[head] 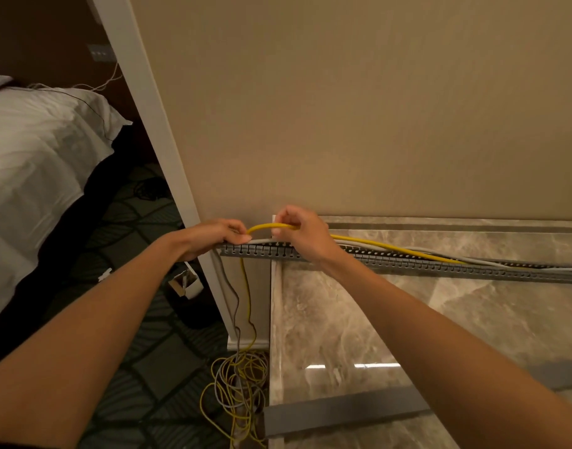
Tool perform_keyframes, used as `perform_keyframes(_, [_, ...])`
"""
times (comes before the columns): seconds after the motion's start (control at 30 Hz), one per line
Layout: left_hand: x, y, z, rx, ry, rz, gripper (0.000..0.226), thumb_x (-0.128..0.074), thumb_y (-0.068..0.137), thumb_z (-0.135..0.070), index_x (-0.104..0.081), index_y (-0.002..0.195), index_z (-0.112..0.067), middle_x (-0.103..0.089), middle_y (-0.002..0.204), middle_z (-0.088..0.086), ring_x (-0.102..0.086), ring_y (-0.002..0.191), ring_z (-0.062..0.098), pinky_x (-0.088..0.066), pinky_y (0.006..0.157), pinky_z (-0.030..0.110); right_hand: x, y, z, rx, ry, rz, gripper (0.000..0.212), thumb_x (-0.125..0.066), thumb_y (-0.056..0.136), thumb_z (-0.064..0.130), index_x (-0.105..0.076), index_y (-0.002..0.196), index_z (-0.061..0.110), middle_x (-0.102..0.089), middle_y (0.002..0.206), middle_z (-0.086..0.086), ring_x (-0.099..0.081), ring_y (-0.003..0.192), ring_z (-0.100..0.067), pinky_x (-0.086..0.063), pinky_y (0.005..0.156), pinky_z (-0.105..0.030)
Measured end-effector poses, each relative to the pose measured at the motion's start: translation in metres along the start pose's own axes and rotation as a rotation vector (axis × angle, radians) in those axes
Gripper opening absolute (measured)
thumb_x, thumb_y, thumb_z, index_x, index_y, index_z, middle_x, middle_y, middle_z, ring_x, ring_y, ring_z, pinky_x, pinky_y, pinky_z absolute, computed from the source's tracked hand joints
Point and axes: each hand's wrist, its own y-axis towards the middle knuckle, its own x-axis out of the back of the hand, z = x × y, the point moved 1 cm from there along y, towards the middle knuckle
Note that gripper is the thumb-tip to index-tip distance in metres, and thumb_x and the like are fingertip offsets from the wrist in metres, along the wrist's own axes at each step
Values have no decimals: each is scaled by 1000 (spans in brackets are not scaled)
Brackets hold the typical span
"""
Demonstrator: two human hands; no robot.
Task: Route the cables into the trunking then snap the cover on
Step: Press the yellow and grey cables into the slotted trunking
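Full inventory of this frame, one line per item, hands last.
trunking: 1, grey, slotted, lying open along the marble counter by the wall
yellow cable: 1, yellow, partly in the trunking, arched between both hands, dropping off the left end
grey cable: at least 1, light grey, in the trunking
cable coils: yellow and grey, tangled on the floor
cover: 1, grey strip, loose on the counter's near edge
marble counter: 1, beige
bed: 1, white linen, left
wall: beige
left hand: on the trunking's end, holding the yellow cable
right hand: fingers pinching the yellow cable
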Motion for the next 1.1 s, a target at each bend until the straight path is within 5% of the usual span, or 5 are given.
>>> perform_keyframes(0.17, [0,0,8,-83,49,-166,57,-67,44,-73,-51,64,-22,-48,65,-4,-41,61,10,-31,56,22,-1,-6,-4,116,-268,75,24,-69,79,31,-48,82,19,-55,78,4,-45,76,-12,-27,81,-27])
perform_keyframes(0.43, [13,-1,10,-278,147,-466,28,-69,81,-19,-50,61,-18,-46,57,-3,-41,48,1,-34,50,14,-5,-7,-7,132,-247,64,23,-63,85,19,-42,77,13,-43,61,8,-43,73,-20,-26,70,-28])
perform_keyframes(0.57, [17,-13,9,-488,649,-597,19,-64,84,-21,-60,75,-5,-45,66,-2,-39,57,13,-31,54,22,-5,-4,-12,141,-291,47,22,-57,90,23,-47,78,7,-49,73,-3,-45,76,-23,-27,66,-29])
perform_keyframes(0.83, [7,-20,22,-419,556,-424,24,-38,86,-48,-32,64,-38,-38,66,-15,-39,62,0,-32,59,19,-2,-11,-15,180,-304,-16,33,-59,89,17,-37,64,15,-50,75,-5,-47,74,-23,-30,70,-30])
perform_keyframes(1.1, [-8,-24,13,-272,579,-267,28,-42,98,-13,-64,93,2,-49,80,2,-45,63,4,-46,70,36,6,-19,-25,137,-343,-3,36,-62,86,19,-36,62,17,-43,83,-3,-41,80,-17,-31,75,-28])
